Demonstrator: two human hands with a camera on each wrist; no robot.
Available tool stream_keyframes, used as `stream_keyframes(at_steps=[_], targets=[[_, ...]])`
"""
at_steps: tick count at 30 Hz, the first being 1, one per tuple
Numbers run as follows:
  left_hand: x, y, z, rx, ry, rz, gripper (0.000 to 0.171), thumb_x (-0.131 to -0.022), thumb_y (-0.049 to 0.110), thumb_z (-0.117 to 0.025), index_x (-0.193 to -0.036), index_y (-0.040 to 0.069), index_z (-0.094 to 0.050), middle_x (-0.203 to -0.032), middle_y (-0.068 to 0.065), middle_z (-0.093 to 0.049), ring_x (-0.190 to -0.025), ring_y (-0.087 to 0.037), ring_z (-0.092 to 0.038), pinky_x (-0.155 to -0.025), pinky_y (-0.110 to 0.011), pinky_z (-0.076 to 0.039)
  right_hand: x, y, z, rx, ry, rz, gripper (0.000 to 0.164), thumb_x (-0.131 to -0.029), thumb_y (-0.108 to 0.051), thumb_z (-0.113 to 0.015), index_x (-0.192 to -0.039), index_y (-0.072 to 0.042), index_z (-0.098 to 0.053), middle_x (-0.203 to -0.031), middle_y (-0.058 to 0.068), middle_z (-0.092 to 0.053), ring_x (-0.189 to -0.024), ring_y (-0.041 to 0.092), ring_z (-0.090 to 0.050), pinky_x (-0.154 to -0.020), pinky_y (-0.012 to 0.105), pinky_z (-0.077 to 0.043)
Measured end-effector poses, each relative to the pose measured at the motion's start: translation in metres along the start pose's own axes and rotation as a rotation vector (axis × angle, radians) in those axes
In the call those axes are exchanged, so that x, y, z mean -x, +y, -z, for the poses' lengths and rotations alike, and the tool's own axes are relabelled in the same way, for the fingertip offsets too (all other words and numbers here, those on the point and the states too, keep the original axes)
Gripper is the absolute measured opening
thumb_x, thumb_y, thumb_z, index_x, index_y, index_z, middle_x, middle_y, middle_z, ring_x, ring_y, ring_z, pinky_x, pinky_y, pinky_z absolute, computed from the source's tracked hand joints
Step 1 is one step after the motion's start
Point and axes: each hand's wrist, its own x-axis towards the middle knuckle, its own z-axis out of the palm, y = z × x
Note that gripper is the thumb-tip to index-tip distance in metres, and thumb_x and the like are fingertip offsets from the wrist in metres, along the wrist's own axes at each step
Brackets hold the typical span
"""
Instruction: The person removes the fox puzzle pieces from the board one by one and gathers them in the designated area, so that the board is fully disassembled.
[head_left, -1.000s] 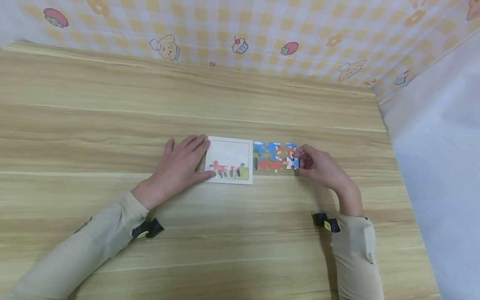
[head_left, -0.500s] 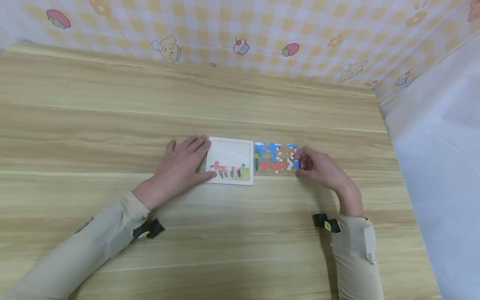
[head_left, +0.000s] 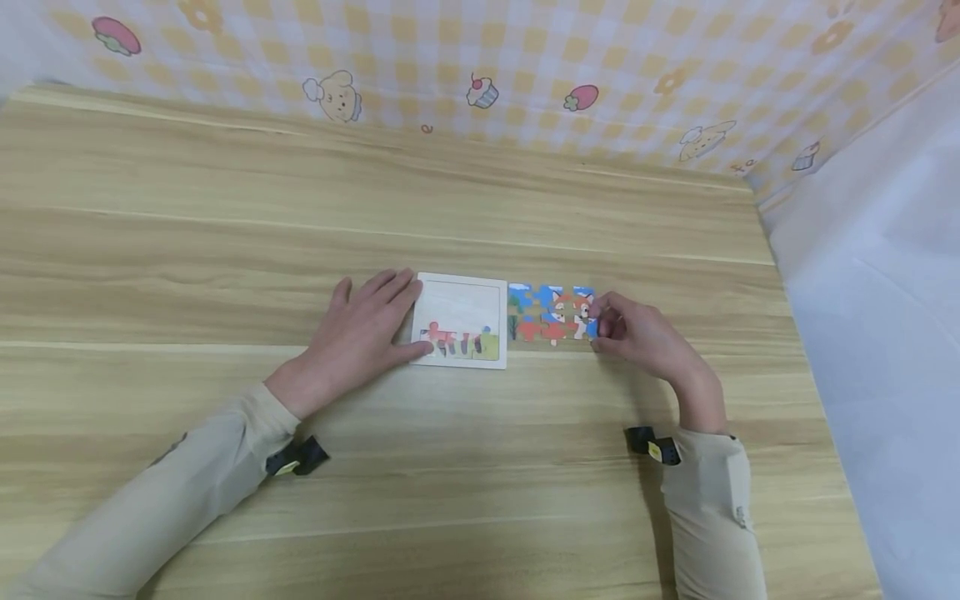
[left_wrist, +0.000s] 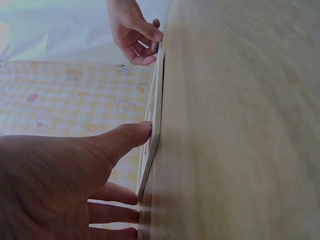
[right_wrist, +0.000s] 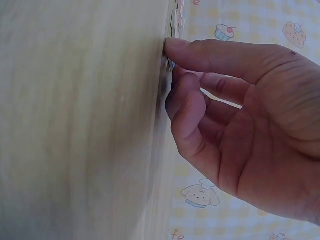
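A square wooden puzzle tray (head_left: 461,302) lies flat on the table; several joined pieces fill its bottom strip. My left hand (head_left: 348,346) rests at its left side with fingers extended, the thumb over the lower left corner. Close by on the right are several loose jigsaw pieces (head_left: 552,298) in two rows, with part of a fox picture. At their right end, my right hand (head_left: 645,337) has curled fingers and pinches the edge of the lower right puzzle piece (head_left: 591,329) between thumb and fingers. In the right wrist view, the thumb (right_wrist: 177,47) mostly hides that piece.
The wood-grain table (head_left: 450,475) extends around both hands. A yellow checked cloth (head_left: 480,50) with cartoon prints stands along the far edge. White fabric (head_left: 885,250) lies beyond the right edge. Black wrist cameras (head_left: 296,457) sit at both cuffs.
The lower right puzzle piece at my right fingertips has shifted slightly between the first frame and the later ones. Both hands stay almost in the same place.
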Motion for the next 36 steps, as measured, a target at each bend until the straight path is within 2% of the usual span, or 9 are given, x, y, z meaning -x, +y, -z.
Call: stream_keyframes(at_steps=[7,12,17,23,26,31,36], targets=[[0.0,0.0,0.0,-0.004,-0.004,0.002,0.081,-0.081,0.048,-0.067,-0.14,0.0,-0.039,-0.148,-0.016,-0.03,-0.135,-0.034,-0.023,-0.1,-0.065,-0.014,0.006,-0.009,0.003,0.003,0.037,0.012,0.03,-0.081,-0.002,-0.069,-0.108,-0.004,-0.055,-0.084,0.007,-0.057,-0.072,0.02,-0.054,-0.06,0.028,-0.045],[0.0,0.0,0.0,-0.02,-0.004,-0.002,0.082,-0.081,0.049,-0.066,-0.14,0.0,-0.039,-0.148,-0.016,-0.03,-0.135,-0.034,-0.024,-0.1,-0.065,-0.015,0.008,-0.028,0.002,0.032,0.056,0.081,0.02,-0.084,-0.001,-0.064,-0.102,-0.003,-0.057,-0.084,0.006,-0.057,-0.071,0.019,-0.053,-0.058,0.028,-0.045],[0.001,0.0,0.001,-0.04,-0.018,-0.019,0.084,-0.081,0.051,-0.065,-0.141,0.0,-0.037,-0.149,-0.016,-0.028,-0.136,-0.034,-0.022,-0.1,-0.065,-0.015,0.0,-0.053,-0.007,0.07,0.056,0.175,0.015,-0.084,-0.002,-0.063,-0.098,-0.003,-0.059,-0.083,0.003,-0.058,-0.072,0.016,-0.054,-0.061,0.03,-0.046],[0.004,0.0,0.004,-0.042,-0.067,-0.03,0.085,-0.083,0.05,-0.062,-0.143,-0.001,-0.031,-0.151,-0.016,-0.022,-0.138,-0.034,-0.016,-0.098,-0.066,-0.018,-0.013,-0.088,-0.025,0.033,0.01,0.304,0.013,-0.083,-0.001,-0.061,-0.096,-0.004,-0.062,-0.082,0.0,-0.061,-0.072,0.013,-0.055,-0.064,0.028,-0.048],[0.005,0.0,0.005,-0.04,-0.088,-0.034,0.084,-0.084,0.049,-0.061,-0.144,-0.001,-0.029,-0.151,-0.016,-0.02,-0.138,-0.034,-0.015,-0.098,-0.065,-0.02,-0.02,-0.104,-0.035,0.061,-0.024,0.331,0.014,-0.084,-0.002,-0.06,-0.097,-0.005,-0.063,-0.08,-0.002,-0.061,-0.071,0.011,-0.055,-0.064,0.026,-0.047],[0.005,-0.001,0.005,-0.044,-0.087,-0.035,0.086,-0.084,0.051,-0.06,-0.145,0.0,-0.028,-0.152,-0.015,-0.019,-0.138,-0.033,-0.014,-0.099,-0.066,-0.014,-0.033,-0.125,-0.05,0.113,-0.085,0.372,0.016,-0.085,-0.003,-0.056,-0.1,-0.006,-0.062,-0.079,-0.003,-0.061,-0.067,0.009,-0.054,-0.062,0.023,-0.045],[0.005,-0.001,0.005,-0.046,-0.061,-0.049,0.089,-0.082,0.055,-0.061,-0.144,0.0,-0.029,-0.151,-0.015,-0.021,-0.138,-0.033,-0.016,-0.1,-0.066,-0.012,-0.045,-0.136,-0.062,0.126,-0.137,0.348,0.017,-0.084,-0.001,-0.058,-0.101,-0.005,-0.06,-0.076,-0.002,-0.06,-0.066,0.009,-0.053,-0.062,0.022,-0.044]])
